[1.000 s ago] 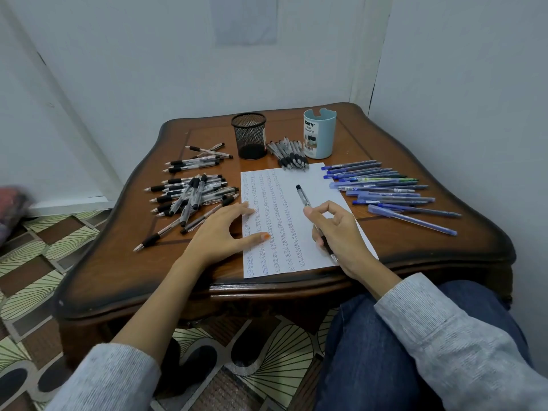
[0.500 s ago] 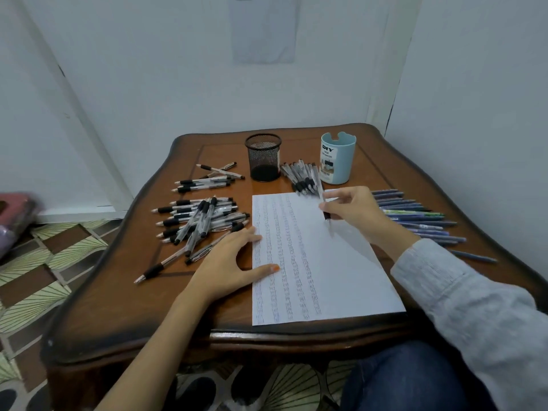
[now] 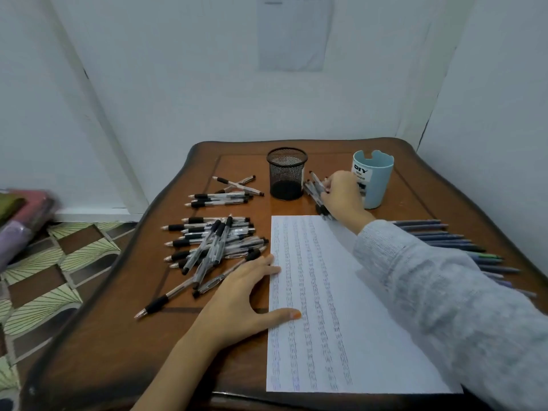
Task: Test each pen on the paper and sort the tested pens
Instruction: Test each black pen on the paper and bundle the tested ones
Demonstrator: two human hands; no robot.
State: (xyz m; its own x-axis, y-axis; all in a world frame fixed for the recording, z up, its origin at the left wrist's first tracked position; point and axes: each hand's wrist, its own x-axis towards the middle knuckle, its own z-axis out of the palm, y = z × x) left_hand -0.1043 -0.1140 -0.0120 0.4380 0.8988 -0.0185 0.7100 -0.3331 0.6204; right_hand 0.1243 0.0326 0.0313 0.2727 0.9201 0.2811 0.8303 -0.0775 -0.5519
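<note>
While left hand (image 3: 237, 295) fingers (image 3: 267, 267) flat on paper (image 3: 341, 321), right hand (image 3: 344, 197) fingers (image 3: 327, 183) among pens (image 3: 313, 188), grip indiscernible.

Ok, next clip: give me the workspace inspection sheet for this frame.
Surface: brown wooden table.
Job's things: white paper sheet with scribble columns; heap of clear black-grip pens left of it; row of blue pens right; small pen cluster beyond it.
Clutter: black mesh cup and light blue plastic cup, upright.
Grippers: left hand flat on the paper's left edge; right hand at the small cluster, grip unclear.
Cables: nothing seen.
Surroundings: white walls, patterned floor tiles, pink-purple bundle.
</note>
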